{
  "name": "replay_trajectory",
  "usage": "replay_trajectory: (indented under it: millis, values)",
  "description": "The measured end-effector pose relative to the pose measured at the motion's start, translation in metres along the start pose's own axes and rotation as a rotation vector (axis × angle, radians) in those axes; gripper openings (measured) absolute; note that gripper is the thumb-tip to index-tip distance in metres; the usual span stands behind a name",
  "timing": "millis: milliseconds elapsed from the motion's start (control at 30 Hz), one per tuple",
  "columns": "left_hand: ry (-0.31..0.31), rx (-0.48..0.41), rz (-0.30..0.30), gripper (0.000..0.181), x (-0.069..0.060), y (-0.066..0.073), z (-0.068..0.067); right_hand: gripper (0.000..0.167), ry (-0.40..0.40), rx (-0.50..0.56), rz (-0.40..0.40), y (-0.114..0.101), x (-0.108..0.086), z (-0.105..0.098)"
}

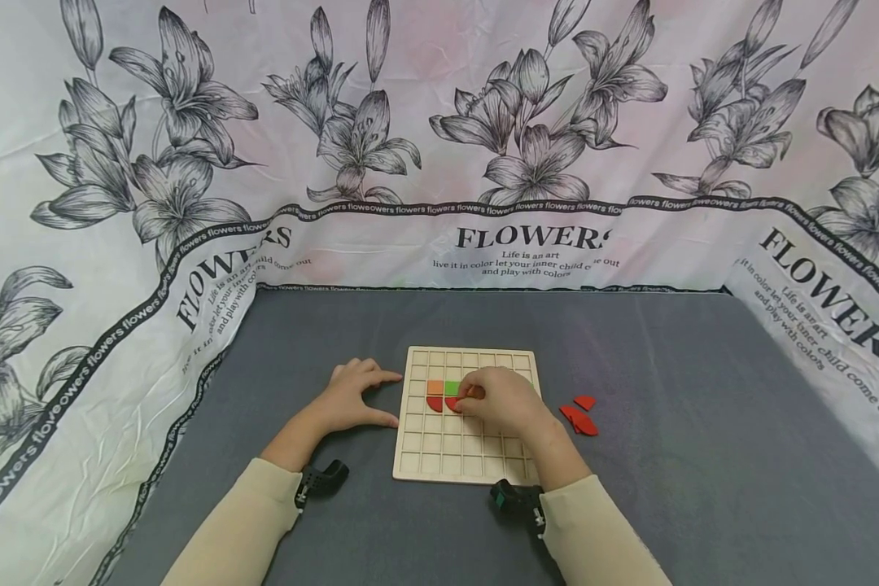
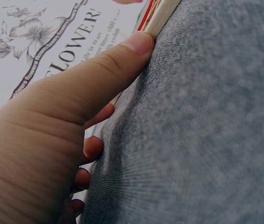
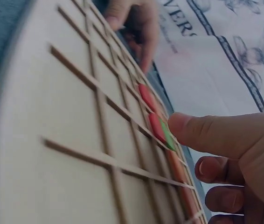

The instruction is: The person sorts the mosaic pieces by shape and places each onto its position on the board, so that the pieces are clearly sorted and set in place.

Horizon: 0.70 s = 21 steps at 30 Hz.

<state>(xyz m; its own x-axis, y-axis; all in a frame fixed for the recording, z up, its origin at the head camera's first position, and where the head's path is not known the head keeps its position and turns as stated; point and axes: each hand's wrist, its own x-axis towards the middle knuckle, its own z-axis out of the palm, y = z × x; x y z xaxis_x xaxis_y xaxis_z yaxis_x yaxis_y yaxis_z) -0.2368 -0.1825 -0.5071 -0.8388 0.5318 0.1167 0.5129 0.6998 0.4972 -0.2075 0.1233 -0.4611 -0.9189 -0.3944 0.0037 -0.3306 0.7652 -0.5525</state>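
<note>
My left hand [image 1: 352, 396]: fingers spread, thumb touching the wooden board [image 1: 432, 464].
My right hand [image 1: 504, 399]: fingers curled at the board's red piece [image 1: 450, 404]; gripping, I cannot tell.
Loose red pieces [image 1: 582, 421]: right of both hands.

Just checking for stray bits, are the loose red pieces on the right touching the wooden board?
Apart. The head view shows grey tabletop between the loose red pieces and the right edge of the wooden board.
</note>
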Motion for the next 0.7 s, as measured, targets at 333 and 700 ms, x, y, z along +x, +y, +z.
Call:
replay_trajectory:
  millis: [333,700]
  values:
    - [-0.005,0.009,-0.011,0.079,0.0,0.003,-0.002,0.007,0.051,0.174,0.104,0.026,-0.009,-0.032]
    - [-0.012,0.009,-0.018,0.08,0.0,0.003,-0.001,0.022,0.124,0.265,0.152,0.064,-0.028,-0.066]
